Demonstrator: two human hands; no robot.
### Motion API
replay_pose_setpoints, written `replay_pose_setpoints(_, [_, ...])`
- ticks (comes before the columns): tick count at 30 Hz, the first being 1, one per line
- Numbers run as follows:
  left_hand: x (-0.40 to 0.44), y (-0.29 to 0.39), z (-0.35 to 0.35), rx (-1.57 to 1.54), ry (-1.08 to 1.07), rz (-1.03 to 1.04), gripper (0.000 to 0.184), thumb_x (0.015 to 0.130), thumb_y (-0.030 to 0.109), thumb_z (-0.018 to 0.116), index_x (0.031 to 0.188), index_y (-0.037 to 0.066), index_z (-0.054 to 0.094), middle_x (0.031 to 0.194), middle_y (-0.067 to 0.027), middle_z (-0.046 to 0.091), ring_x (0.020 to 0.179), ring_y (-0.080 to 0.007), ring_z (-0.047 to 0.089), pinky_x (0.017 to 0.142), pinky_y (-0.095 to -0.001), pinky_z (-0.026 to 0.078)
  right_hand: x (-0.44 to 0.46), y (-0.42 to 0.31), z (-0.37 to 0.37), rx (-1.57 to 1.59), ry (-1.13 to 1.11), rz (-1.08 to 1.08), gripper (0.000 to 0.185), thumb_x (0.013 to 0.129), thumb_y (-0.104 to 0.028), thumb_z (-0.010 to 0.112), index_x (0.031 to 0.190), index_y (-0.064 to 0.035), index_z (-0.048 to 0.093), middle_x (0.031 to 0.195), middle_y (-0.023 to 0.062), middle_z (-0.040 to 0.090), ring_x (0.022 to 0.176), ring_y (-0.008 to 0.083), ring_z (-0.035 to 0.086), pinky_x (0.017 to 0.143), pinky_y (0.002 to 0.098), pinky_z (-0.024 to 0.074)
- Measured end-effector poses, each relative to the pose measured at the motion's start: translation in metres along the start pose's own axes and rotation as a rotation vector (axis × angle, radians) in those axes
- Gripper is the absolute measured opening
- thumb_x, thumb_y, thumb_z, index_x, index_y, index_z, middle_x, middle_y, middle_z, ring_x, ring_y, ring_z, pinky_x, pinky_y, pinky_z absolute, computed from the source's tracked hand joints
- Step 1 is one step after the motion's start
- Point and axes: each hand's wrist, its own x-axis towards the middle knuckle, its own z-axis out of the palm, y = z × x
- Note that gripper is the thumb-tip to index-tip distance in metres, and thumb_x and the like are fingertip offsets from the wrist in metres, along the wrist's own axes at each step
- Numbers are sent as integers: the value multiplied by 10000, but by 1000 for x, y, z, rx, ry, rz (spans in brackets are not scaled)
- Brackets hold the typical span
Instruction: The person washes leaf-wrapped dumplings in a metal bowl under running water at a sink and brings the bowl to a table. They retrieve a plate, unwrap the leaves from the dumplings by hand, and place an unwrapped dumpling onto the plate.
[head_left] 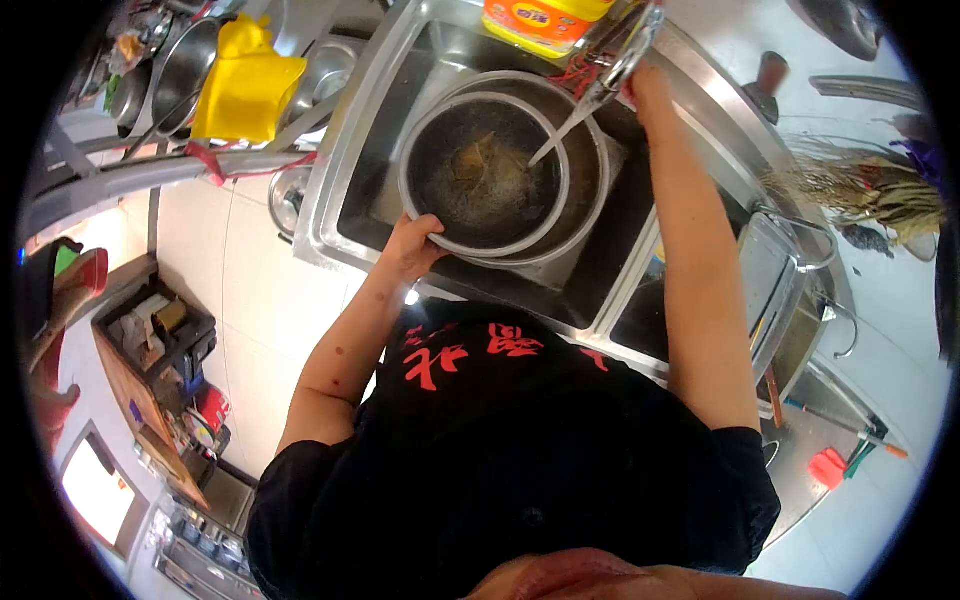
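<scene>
A round metal pot rests over a second, larger pot in the left sink basin. Murky water with brownish, leaf-like bits is inside the upper pot. My left hand grips its near-left rim, thumb over the edge. From the faucet, a stream of water runs into that pot. My right hand reaches to the far side, close beside the faucet; its fingers are mostly hidden, so their grip does not show.
A yellow and orange tub stands behind the basin. A divider separates the second basin, where a metal tray leans. Yellow gloves hang at the left near metal bowls. Dried stalks lie on the right counter.
</scene>
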Motion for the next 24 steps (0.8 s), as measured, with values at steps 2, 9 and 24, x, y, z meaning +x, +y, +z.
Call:
replay_pose_setpoints(2, [-14, 2, 3, -16, 32, 38, 549, 695, -73, 434, 1233, 12, 359, 1130, -194, 508, 988, -374, 561, 796, -552, 493, 5, -3, 4, 137, 6, -77, 344, 900, -270, 401, 766, -17, 591, 628, 70, 583, 511, 156, 522, 447, 299, 407])
replay_pose_setpoints(9, [-50, -1, -17, -90, 84, 195, 374, 713, -28, 455, 1084, -70, 481, 1013, -194, 559, 897, -353, 584, 781, -481, 491, -76, 15, 27, 488, -65, -12, 236, 863, -113, 534, 1089, -46, 551, 950, 61, 611, 802, 140, 567, 672, 261, 462])
replay_pose_setpoints(24, [-141, -5, -31, -127, 67, 402, 468, 694, -13, 494, 1153, -78, 425, 1092, -189, 527, 952, -318, 566, 840, -487, 472, -217, 88, -9, -574, -280, -569, 346, 924, -232, 496, 1183, -3, 504, 941, 99, 647, 801, 133, 591, 730, 251, 446])
